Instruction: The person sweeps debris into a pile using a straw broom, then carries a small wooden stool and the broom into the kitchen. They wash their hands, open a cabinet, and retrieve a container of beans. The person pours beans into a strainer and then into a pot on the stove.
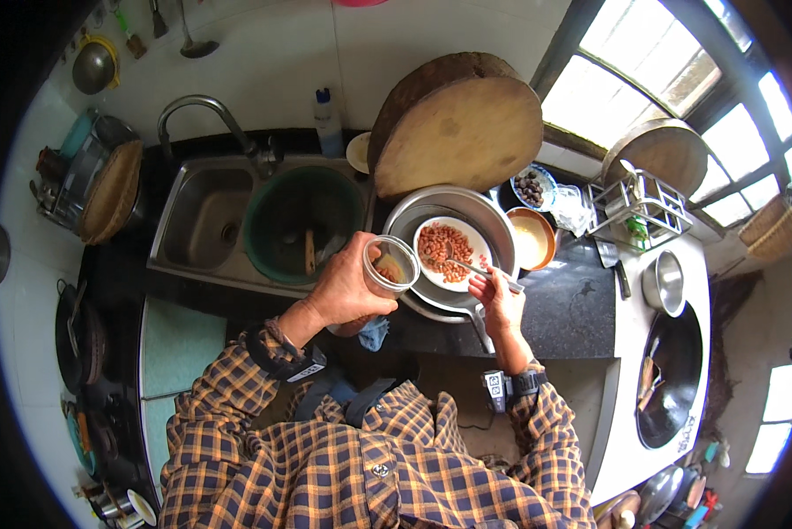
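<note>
My left hand (346, 286) is closed around a clear jar (392, 264), tilted with its open mouth toward the right. Some reddish-brown contents show inside it. In my right hand (501, 310) is a metal spoon (477, 271), whose bowl dips into reddish-brown peanuts (444, 240). The peanuts lie on a white plate (481, 249) that rests in a wide metal basin (399, 218). Beneath the basin a metal pan's handle (482, 332) sticks out toward me.
A green basin (251, 231) sits in the steel sink (184, 198) on the left. Behind the plate leans a thick round chopping board (457, 132). On the right are an orange-rimmed bowl (550, 238), a cleaver (609, 256), a metal bowl (666, 282) and a black wok (678, 379).
</note>
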Motion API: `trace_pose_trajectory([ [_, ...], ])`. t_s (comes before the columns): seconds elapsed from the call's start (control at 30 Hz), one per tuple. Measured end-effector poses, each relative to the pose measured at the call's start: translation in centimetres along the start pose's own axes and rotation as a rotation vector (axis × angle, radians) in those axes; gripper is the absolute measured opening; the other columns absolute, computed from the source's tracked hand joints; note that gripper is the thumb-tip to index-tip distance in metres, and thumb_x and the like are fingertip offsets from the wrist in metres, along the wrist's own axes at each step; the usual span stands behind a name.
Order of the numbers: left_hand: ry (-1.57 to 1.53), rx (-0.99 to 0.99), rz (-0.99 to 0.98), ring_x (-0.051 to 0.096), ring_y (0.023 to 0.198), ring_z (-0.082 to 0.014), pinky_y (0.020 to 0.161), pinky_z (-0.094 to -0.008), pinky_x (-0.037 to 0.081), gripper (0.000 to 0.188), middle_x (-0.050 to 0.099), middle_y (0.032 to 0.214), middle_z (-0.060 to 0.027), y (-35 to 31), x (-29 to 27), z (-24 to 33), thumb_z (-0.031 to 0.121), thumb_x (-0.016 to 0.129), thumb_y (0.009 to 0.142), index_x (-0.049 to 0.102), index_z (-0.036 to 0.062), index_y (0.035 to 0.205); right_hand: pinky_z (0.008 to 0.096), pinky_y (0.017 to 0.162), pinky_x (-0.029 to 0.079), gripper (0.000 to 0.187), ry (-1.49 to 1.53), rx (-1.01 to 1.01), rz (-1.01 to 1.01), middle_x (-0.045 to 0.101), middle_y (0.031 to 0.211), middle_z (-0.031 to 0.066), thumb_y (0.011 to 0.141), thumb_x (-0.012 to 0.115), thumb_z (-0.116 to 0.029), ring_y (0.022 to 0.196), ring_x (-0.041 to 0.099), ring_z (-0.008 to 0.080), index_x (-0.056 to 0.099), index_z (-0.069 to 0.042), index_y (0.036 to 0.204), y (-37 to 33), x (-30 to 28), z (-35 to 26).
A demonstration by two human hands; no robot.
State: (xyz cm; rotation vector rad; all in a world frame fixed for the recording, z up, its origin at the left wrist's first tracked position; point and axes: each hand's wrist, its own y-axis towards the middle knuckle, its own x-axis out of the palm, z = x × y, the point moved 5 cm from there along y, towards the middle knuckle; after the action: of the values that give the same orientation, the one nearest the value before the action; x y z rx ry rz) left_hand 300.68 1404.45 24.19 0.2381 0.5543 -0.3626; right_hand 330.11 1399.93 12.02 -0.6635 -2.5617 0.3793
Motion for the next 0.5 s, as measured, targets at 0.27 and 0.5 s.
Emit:
trace_pose_trajectory([
  [0.27, 0.009, -0.024, -0.056, 0.066, 0.098, -0.0342, 0.086, -0.0419, 0.053, 0.085, 0.062, 0.105, -0.0163, 0.7, 0.7, 1.0, 0.024, 0.087, 0.054, 0.045, 0.0043, 0.124, 0.0359, 0.073, 0.063, 0.03, -0.011, -0.18, -0.069, 0.068, 0.096, 0.0209, 0.101, 0.057, -0.016, 0.079, 0.072, 0.0263, 0.058, 0.008, 0.117, -4.3, 1.1, -8.4],
  [0.5, -0.096, 0.009, -0.087, 0.065, 0.103, -0.0311, 0.09, -0.0402, 0.052, 0.086, 0.063, 0.11, -0.0173, 1.6, 0.7, 3.7, 0.025, 0.089, 0.053, 0.045, 0.0026, 0.124, 0.035, 0.079, 0.06, 0.03, -0.263, -0.393, -0.331, 0.068, 0.102, 0.0196, 0.104, 0.046, -0.012, 0.088, 0.071, 0.0247, 0.053, 0.008, 0.126, -14.3, 5.7, -14.2],
])
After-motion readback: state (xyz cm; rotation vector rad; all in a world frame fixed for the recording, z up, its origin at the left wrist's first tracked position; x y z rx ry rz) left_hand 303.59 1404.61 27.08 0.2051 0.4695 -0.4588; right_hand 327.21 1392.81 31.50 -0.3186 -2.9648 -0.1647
